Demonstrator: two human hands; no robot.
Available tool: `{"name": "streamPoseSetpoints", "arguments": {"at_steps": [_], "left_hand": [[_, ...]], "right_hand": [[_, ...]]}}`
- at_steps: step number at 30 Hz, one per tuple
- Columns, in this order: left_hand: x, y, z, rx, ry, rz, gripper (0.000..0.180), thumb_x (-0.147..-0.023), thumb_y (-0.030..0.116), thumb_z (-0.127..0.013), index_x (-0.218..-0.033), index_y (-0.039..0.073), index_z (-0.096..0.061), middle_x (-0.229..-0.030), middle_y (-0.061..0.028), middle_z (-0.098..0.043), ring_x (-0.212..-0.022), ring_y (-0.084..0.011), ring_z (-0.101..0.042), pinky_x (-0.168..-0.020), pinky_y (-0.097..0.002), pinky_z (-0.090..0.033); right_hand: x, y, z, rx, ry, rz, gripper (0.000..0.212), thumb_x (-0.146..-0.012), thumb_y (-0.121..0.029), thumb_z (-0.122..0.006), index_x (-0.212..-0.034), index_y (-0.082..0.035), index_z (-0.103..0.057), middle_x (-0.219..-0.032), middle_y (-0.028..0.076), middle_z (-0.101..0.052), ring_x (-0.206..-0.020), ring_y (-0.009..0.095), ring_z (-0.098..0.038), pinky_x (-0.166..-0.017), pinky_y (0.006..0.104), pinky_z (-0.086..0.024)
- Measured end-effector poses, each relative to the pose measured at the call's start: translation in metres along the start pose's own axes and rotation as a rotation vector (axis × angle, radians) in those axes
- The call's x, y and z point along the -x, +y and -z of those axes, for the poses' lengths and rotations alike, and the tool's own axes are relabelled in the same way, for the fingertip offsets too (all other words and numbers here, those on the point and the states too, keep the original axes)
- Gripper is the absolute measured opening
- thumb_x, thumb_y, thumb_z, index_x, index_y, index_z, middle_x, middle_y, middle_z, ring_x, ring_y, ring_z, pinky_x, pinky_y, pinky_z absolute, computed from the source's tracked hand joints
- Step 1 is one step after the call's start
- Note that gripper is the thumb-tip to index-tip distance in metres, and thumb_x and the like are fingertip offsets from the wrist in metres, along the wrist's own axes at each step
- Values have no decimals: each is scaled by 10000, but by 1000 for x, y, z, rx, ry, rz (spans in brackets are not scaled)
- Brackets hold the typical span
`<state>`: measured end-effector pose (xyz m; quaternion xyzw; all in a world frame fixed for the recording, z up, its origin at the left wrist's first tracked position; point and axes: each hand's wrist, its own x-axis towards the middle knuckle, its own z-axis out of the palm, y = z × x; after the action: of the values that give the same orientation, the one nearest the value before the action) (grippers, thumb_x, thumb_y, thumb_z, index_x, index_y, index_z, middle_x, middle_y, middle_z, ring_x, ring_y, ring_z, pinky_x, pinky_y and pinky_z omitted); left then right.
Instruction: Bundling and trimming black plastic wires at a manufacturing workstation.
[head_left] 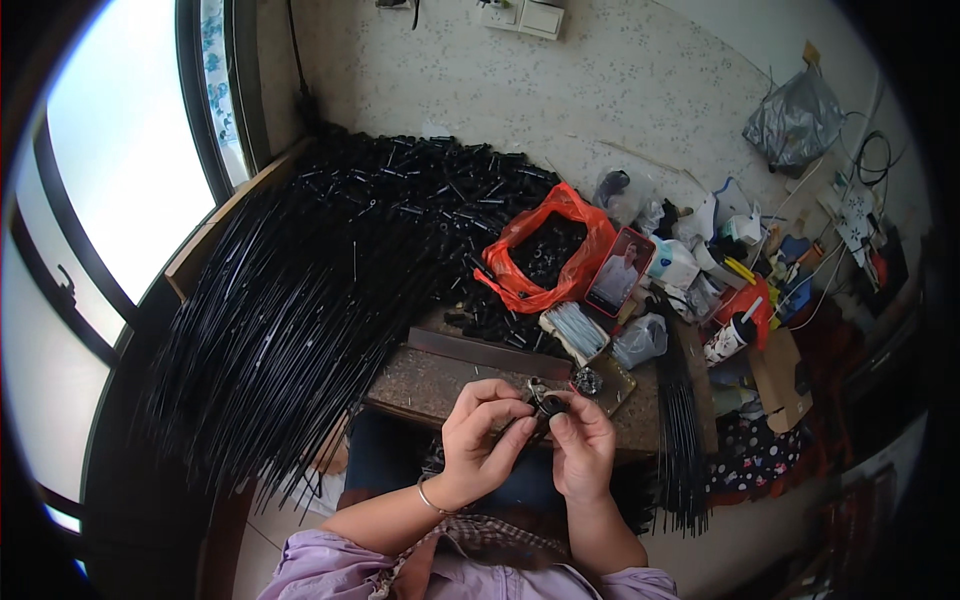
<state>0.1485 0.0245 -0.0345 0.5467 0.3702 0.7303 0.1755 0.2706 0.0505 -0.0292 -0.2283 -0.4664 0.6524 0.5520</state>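
Note:
Both my hands meet above the near edge of the workbench point(440, 384), fingers closed around a small dark part point(546, 402) with some metal on it. My left hand point(484, 435) pinches it from the left between thumb and fingers. From the right, the thumb and fingers of my right hand point(583, 445) press on its round black end. The fingers cover much of the part, so its exact kind cannot be made out. Just beyond my right hand lies a little cluster of shiny metal pieces point(587, 381).
A heap of long thin black rods point(290, 310) with black ends fills the left side. Behind my hands stand a red plastic bag point(520, 290) of dark small parts, a propped phone point(620, 272) and a box of pale sticks point(575, 332). More black rods point(682, 430) hang off the right edge, near a patterned cup point(728, 338).

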Motion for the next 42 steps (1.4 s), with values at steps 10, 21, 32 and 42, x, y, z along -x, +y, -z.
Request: {"name": "streamPoseSetpoints", "arguments": {"at_steps": [10,21,32,42], "left_hand": [[-2,9,8,72,-125,103,89,-768,-64,-590,-849,-34,-567,-927,-115,-578,-828,-149,-558,-728,-237,-444],[-5,12,18,223,-257,246,226,-728,47,-690,-904,-27,-568,-941,-80,-578,-837,-127,-536,-737,-235,-425],[-10,8,16,-3,-409,-61,311,-876,288,-510,-942,-14,-542,-779,-107,-568,-671,-194,-541,-622,-270,-434],[4,9,37,902,-627,783,588,-820,578,-461,-953,6,-443,-843,-115,-522,-665,-147,-516,-592,-251,-433]], "right_hand": [[6,-2,3,-101,-28,-1,251,-804,-7,-608,-1047,32,-556,-971,63,-597,-847,102,-562,-774,215,-441],[4,-9,6,342,-70,268,185,-744,26,-660,-924,6,-626,-892,84,-589,-753,105,-557,-651,214,-453],[-9,2,13,-128,-251,-177,407,-638,-31,-777,-939,-53,-504,-838,-7,-532,-737,51,-522,-659,180,-437],[-7,-19,-12,519,-329,0,859,-551,-145,-848,-1256,-72,-362,-1043,26,-394,-842,85,-446,-692,207,-405]]}}
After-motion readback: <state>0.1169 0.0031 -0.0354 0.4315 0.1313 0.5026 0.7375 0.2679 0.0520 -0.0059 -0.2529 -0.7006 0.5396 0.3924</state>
